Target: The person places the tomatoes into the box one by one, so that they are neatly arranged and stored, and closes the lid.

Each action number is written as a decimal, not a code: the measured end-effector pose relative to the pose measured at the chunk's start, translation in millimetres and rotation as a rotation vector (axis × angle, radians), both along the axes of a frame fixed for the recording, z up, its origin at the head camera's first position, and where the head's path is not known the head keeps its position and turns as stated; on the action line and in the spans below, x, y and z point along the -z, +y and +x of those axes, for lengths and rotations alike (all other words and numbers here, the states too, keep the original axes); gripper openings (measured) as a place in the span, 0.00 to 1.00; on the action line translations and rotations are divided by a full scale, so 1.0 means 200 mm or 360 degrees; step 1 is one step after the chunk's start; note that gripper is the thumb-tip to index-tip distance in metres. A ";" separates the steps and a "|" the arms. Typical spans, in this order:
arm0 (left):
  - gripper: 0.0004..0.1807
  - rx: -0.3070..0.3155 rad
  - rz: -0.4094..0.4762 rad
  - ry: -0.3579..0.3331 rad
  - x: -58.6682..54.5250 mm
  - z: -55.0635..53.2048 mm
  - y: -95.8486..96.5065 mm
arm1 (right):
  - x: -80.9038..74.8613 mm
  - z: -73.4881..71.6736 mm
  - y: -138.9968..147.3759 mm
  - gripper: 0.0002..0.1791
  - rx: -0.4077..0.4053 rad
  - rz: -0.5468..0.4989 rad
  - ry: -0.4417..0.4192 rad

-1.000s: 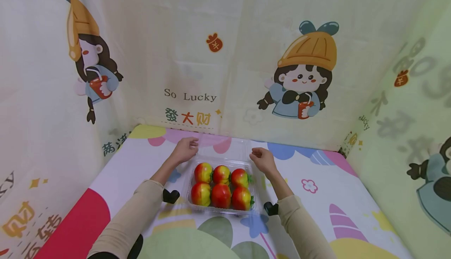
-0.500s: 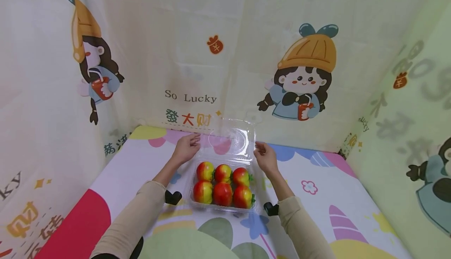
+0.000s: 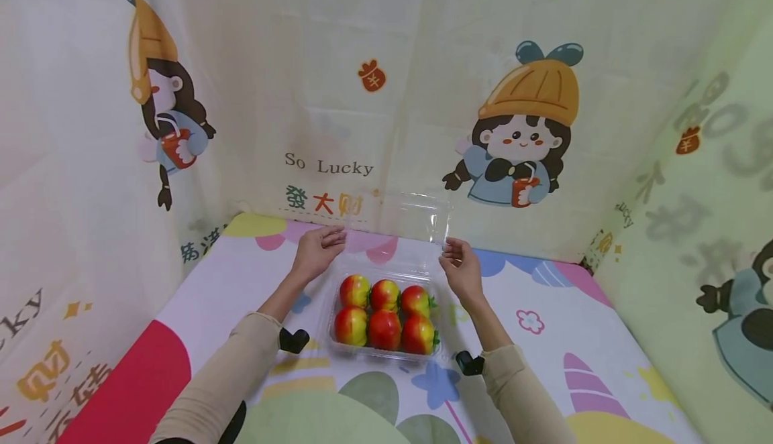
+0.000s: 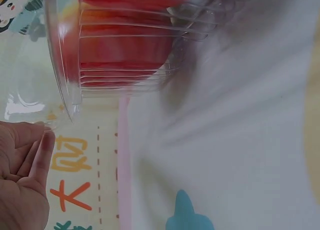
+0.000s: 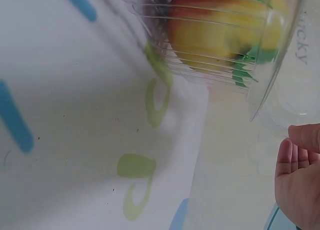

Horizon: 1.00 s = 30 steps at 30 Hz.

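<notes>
A clear plastic clamshell box (image 3: 386,357) stands on the table, holding several round red-and-yellow fruits (image 3: 384,329) in two rows, some with green leaves. Its hinged clear lid (image 3: 431,219) is raised at the far side and tilts up against the backdrop. At the lid's left edge, my left hand (image 3: 317,254) pinches the rim between thumb and fingers; the left wrist view shows the thumb and a fingertip meeting at the plastic. My right hand (image 3: 464,271) pinches the opposite edge, its thumb and fingertips close together in the right wrist view.
A table cover (image 3: 513,370) printed with coloured shapes lies under the box. Cartoon-printed cloth walls (image 3: 417,95) enclose the table at the back and both sides, with the rear wall close behind the lid.
The lid has swung up from lying nearly flat behind the box. Both hands have risen slightly with it, and the right hand has come to grip its edge.
</notes>
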State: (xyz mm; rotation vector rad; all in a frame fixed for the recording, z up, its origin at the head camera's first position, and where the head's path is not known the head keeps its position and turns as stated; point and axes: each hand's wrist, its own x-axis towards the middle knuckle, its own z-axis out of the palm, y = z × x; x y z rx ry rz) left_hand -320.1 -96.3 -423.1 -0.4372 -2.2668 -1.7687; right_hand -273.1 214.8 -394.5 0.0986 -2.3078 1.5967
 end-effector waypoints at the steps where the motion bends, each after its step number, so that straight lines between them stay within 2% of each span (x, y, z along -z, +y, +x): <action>1: 0.23 -0.0003 -0.0009 0.0015 0.00 0.01 0.00 | -0.03 0.03 -0.01 0.23 -0.0010 0.0001 0.0007; 2: 0.22 -0.0016 -0.0026 0.0036 0.02 -0.01 -0.01 | -0.05 0.05 -0.01 0.22 -0.0025 0.0006 0.0013; 5: 0.18 -0.0041 -0.0100 0.0083 0.01 0.01 -0.02 | -0.06 0.07 0.00 0.20 -0.0051 0.0013 0.0043; 10: 0.16 0.0005 -0.0163 0.0056 0.00 0.06 -0.03 | -0.07 0.11 0.03 0.18 -0.0085 0.0017 0.0077; 14: 0.16 0.0075 -0.0112 0.0013 0.00 0.10 -0.03 | -0.05 0.12 0.05 0.17 -0.0066 0.0031 0.0063; 19: 0.21 0.0176 -0.0002 -0.0056 -0.01 0.15 -0.04 | 0.02 0.10 0.10 0.22 -0.0064 -0.0078 0.0033; 24: 0.29 0.0147 -0.0044 -0.0095 -0.02 0.20 -0.05 | 0.03 0.13 0.14 0.27 -0.0150 -0.0200 0.0135; 27: 0.31 0.0134 -0.0064 -0.0103 -0.03 0.22 -0.06 | 0.03 0.16 0.15 0.29 -0.0214 -0.0280 0.0200; 30: 0.31 0.0152 -0.0027 -0.0106 -0.02 0.24 -0.07 | 0.02 0.20 0.16 0.31 -0.0266 -0.0298 0.0215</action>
